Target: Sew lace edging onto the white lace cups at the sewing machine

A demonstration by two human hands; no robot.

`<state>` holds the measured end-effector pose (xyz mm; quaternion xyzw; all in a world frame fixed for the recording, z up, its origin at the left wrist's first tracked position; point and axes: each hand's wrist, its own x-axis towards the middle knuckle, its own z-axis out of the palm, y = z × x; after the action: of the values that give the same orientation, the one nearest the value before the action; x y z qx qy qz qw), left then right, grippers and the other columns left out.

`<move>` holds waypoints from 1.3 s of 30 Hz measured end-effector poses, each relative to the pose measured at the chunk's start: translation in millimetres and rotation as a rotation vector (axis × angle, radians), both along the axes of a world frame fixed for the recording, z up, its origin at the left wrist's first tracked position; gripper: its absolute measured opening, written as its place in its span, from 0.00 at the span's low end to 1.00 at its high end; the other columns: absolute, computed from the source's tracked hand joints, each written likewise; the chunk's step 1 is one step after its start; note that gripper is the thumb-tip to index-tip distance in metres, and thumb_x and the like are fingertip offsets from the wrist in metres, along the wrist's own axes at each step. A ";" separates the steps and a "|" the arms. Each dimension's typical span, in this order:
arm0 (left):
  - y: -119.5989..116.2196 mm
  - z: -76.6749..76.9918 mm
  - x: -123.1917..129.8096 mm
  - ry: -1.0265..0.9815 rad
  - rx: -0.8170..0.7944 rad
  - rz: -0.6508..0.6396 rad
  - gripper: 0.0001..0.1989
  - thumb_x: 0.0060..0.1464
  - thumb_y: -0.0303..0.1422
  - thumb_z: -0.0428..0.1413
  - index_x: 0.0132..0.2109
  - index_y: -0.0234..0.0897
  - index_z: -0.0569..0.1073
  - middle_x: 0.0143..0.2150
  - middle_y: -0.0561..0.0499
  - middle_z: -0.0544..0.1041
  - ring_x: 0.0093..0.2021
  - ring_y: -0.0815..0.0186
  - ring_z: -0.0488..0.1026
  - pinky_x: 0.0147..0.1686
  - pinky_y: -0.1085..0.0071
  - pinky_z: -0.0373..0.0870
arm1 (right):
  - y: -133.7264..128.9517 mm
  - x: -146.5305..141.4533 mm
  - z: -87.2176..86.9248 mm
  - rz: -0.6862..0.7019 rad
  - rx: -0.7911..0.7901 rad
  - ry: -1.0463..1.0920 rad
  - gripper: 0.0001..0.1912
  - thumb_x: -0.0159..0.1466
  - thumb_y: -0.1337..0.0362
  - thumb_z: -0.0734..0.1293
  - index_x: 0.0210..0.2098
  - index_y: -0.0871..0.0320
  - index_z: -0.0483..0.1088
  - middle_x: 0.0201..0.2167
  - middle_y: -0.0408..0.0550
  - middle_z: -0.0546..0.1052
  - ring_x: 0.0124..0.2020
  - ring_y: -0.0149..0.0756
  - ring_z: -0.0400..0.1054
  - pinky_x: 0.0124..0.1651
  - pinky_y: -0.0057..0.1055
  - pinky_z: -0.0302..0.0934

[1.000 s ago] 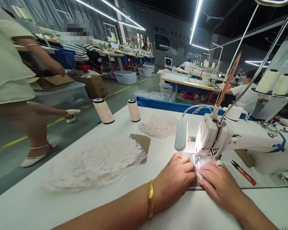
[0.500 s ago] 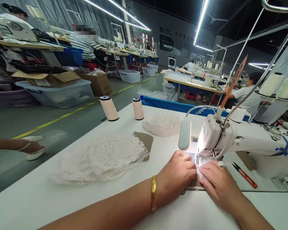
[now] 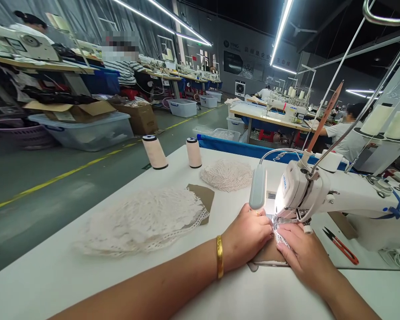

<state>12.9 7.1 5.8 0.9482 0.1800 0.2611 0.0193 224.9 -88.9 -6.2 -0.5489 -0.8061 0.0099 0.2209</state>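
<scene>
At the white sewing machine (image 3: 291,193), a strip of white eyelet lace (image 3: 282,238) runs under the lit needle area. My left hand (image 3: 248,233), wearing a gold bracelet (image 3: 219,258), is closed with its fingertips pinching the lace edge left of the presser foot. My right hand (image 3: 305,249) holds the lace from the right, thumb and fingers on either side of it. Both sets of fingertips are close to the needle, which I cannot make out clearly. Beneath the lace lies a brown patch (image 3: 268,254) on the machine bed.
Thread snips (image 3: 340,246) with orange handles lie right of my right hand. A large lace pile (image 3: 143,222) and a smaller one (image 3: 226,174) rest on the white table, beyond them two thread cones (image 3: 155,153). A grey lamp (image 3: 258,186) hangs beside the machine head.
My left hand has shifted slightly left and away from me, uncovering more of the brown patch. More lace shows between my hands. A passing person's arm and shoes have left the view at left.
</scene>
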 end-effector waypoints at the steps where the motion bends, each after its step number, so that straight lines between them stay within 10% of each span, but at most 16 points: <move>1: 0.5 -0.2 0.1 -0.004 -0.001 0.003 0.11 0.68 0.25 0.55 0.38 0.39 0.80 0.36 0.51 0.83 0.41 0.59 0.73 0.42 0.60 0.58 | 0.1 0.2 -0.2 -0.005 0.001 0.002 0.12 0.75 0.65 0.61 0.52 0.52 0.74 0.54 0.50 0.80 0.49 0.50 0.73 0.47 0.45 0.70; 17: 6.1 0.3 1.5 -0.013 -0.191 0.049 0.09 0.66 0.26 0.53 0.38 0.39 0.77 0.38 0.50 0.82 0.43 0.58 0.76 0.46 0.63 0.68 | -0.5 1.3 -2.9 -0.006 0.047 -0.002 0.16 0.74 0.65 0.61 0.58 0.53 0.73 0.58 0.52 0.79 0.53 0.50 0.74 0.51 0.45 0.73; 25: 45.3 4.7 25.7 0.011 -0.282 0.175 0.13 0.51 0.21 0.55 0.40 0.40 0.80 0.55 0.49 0.79 0.55 0.55 0.74 0.57 0.58 0.70 | -1.7 4.4 -7.7 0.024 0.119 -0.019 0.16 0.74 0.65 0.62 0.59 0.55 0.73 0.58 0.53 0.80 0.55 0.51 0.75 0.53 0.46 0.73; 33: -16.0 32.6 -8.2 0.158 -0.090 0.206 0.12 0.55 0.28 0.59 0.24 0.35 0.71 0.41 0.41 0.77 0.45 0.49 0.73 0.47 0.52 0.67 | -7.0 1.7 -1.3 0.058 0.228 -0.029 0.15 0.75 0.68 0.60 0.57 0.54 0.71 0.51 0.53 0.82 0.50 0.50 0.75 0.49 0.44 0.70; 39: -17.5 16.4 -9.5 0.032 -0.108 0.066 0.10 0.60 0.22 0.52 0.36 0.37 0.76 0.42 0.48 0.78 0.39 0.59 0.72 0.41 0.60 0.63 | -3.4 -3.9 1.1 0.071 0.151 0.005 0.16 0.75 0.70 0.59 0.57 0.53 0.70 0.42 0.50 0.79 0.37 0.43 0.73 0.34 0.35 0.65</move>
<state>3.4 -10.4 22.1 0.9434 0.2250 0.2364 0.0590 221.0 -92.3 -5.1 -0.5018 -0.8230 -0.0417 0.2631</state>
